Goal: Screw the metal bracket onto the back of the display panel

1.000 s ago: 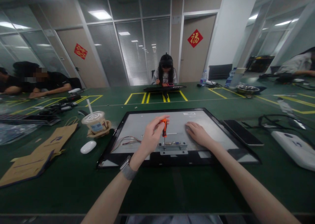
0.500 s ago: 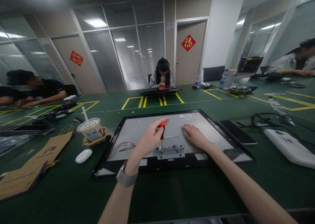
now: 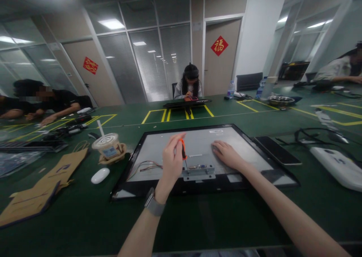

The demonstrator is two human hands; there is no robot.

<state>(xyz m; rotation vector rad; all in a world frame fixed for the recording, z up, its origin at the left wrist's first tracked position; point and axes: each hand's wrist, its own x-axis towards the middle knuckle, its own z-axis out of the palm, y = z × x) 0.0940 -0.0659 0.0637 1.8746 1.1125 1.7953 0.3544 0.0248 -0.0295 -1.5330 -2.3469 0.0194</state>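
A flat display panel [image 3: 195, 136] with a black frame and a grey back lies face down on the green table. My left hand [image 3: 173, 157] is closed around the orange and black handle of a screwdriver [image 3: 183, 150]. The screwdriver's shaft points down at the left part of a metal bracket [image 3: 199, 174] with connectors, near the panel's front edge; its tip is too small to make out. Resting flat on the panel's grey back, right of the bracket, is my right hand [image 3: 226, 155], fingers stretched out and holding nothing. Thin cables [image 3: 147, 167] lie left of the bracket.
Left of the panel are a drink cup [image 3: 106, 144] with a straw, a white oval case [image 3: 100, 175] and a paper bag [image 3: 48, 185]. A black phone [image 3: 277, 150] and a white device [image 3: 338, 166] lie to the right. A person [image 3: 189, 85] sits opposite.
My left hand has turned and the screwdriver handle now tilts to the left, where it stood more upright. The right hand stays on the panel. The whole view has shifted slightly.
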